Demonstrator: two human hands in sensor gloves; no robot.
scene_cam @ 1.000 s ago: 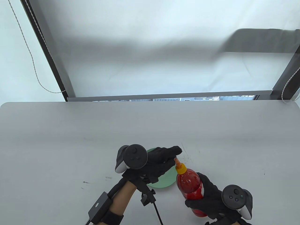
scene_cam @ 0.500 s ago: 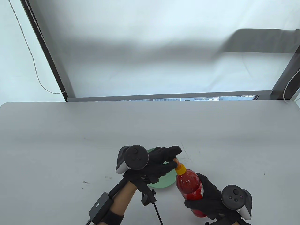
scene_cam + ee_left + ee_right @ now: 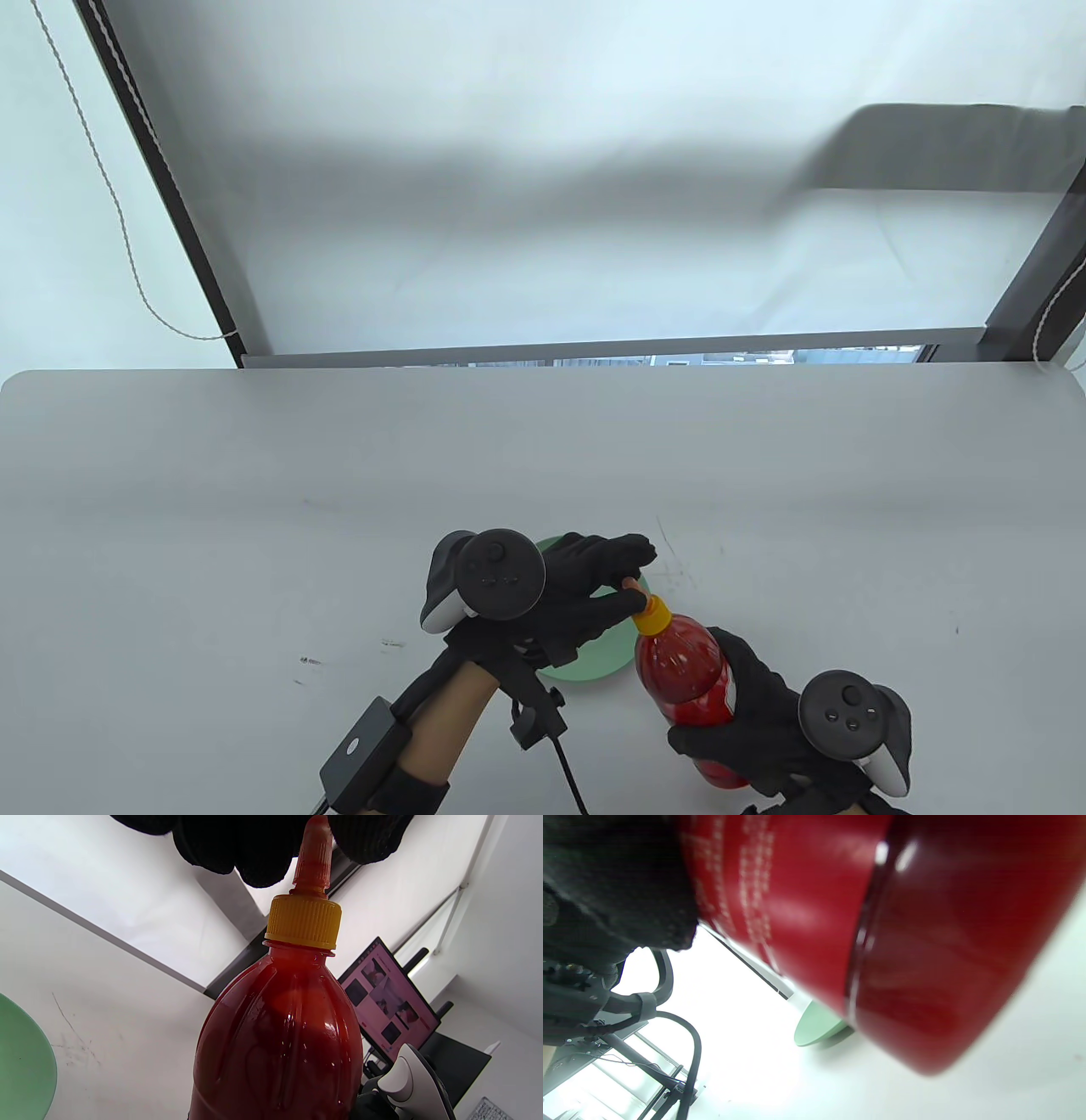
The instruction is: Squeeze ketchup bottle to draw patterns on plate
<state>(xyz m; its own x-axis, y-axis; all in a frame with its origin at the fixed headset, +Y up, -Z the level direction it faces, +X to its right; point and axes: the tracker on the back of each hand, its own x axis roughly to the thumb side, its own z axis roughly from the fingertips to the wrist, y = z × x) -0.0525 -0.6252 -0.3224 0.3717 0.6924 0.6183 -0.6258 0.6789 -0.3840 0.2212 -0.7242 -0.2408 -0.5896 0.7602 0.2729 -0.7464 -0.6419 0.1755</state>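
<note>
A red ketchup bottle point(image 3: 683, 679) with a yellow collar point(image 3: 303, 921) and an orange nozzle cap point(image 3: 313, 855) is held by my right hand point(image 3: 755, 722), which grips its lower body. It also fills the right wrist view point(image 3: 882, 929). My left hand point(image 3: 607, 581) hovers over a green plate point(image 3: 594, 658) and pinches the tip of the nozzle cap between its fingertips point(image 3: 258, 853). The plate shows partly under the left hand, at the left edge of the left wrist view point(image 3: 21, 1065), and behind the bottle in the right wrist view point(image 3: 814, 1027).
The grey table point(image 3: 339, 475) stretches away beyond the hands, with faint scuff marks point(image 3: 670, 564) right of the plate. A window frame point(image 3: 594, 348) runs along the far edge. A monitor point(image 3: 388, 1003) stands off to the right.
The bottle's nozzle moved left and up into my left hand's fingers, which now close on the cap tip. My right hand shifted slightly with the bottle.
</note>
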